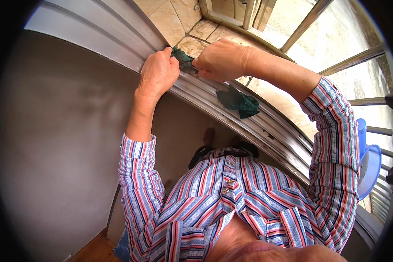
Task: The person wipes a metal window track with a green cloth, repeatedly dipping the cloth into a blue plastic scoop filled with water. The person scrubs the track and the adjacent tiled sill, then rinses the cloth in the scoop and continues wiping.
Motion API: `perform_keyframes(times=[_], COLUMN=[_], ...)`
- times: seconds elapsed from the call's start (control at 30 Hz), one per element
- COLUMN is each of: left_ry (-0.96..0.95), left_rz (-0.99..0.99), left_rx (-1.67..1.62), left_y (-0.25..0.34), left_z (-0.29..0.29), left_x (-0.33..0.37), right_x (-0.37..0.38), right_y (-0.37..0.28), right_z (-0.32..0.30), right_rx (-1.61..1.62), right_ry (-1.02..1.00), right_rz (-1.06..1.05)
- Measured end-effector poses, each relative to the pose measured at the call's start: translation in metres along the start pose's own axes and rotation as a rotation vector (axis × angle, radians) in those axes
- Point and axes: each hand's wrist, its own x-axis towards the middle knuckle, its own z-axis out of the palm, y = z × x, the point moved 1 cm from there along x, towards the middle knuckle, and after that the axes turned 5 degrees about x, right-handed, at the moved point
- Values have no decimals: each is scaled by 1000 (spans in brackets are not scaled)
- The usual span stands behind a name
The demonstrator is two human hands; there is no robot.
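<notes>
Two hands (158, 72) (222, 59), one green cloth (238, 102)

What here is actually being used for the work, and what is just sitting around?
In use:
left hand
right hand
dark green cloth, gripped by both hands, loose end trailing
metal window track, where the cloth is pressed

Just about:
blue plastic thing by the railing
tiled ledge outside

Dark green cloth rag (238, 102), dull grey metal window track (266, 129), matt wall (61, 126), striped cotton sleeves (332, 144)
</notes>
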Motion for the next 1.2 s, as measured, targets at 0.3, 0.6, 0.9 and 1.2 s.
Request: perform_keyframes(times=[0.3, 0.6, 0.9, 1.2], left_ry=[-187, -285, -228, -251], left_rz=[-163, -367, -357, -332], left_rx=[-398, -807, -944, -992], left_y=[2, 0, -1, 6], left_z=[-13, -9, -14, -14], left_x=[0, -1, -13, -9], right_x=[6, 21, 17, 16], right_y=[-11, -9, -7, -4], right_z=[-1, 7, 24, 16], right_rx=[-100, -88, -82, -7], right_ry=[-57, 27, 181, 130], right_rz=[-9, -34, -20, 52])
